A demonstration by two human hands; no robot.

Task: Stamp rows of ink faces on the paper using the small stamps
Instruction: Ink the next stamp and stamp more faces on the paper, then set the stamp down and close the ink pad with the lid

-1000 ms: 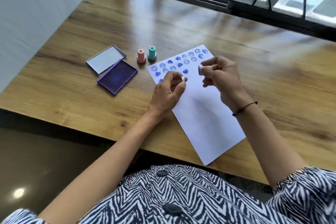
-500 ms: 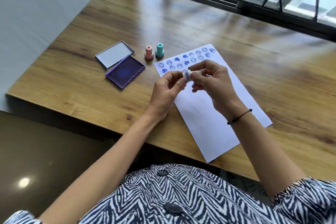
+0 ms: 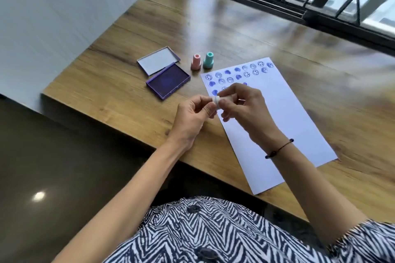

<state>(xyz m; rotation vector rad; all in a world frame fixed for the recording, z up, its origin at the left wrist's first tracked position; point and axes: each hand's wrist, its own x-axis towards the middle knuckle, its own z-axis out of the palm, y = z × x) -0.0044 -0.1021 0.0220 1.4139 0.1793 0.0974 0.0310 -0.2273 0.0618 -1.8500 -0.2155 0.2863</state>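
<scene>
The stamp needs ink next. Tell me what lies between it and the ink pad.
Nothing visible does. The stamp is held between the left hand and right hand above the table's near edge; only bare wood separates it from the open ink pad.

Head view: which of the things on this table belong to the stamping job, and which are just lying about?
In the job:
- white stamp, pinched between left hand and right hand
- paper
- open ink pad
- pink stamp
- teal stamp

Lying about:
- ink pad lid
</scene>
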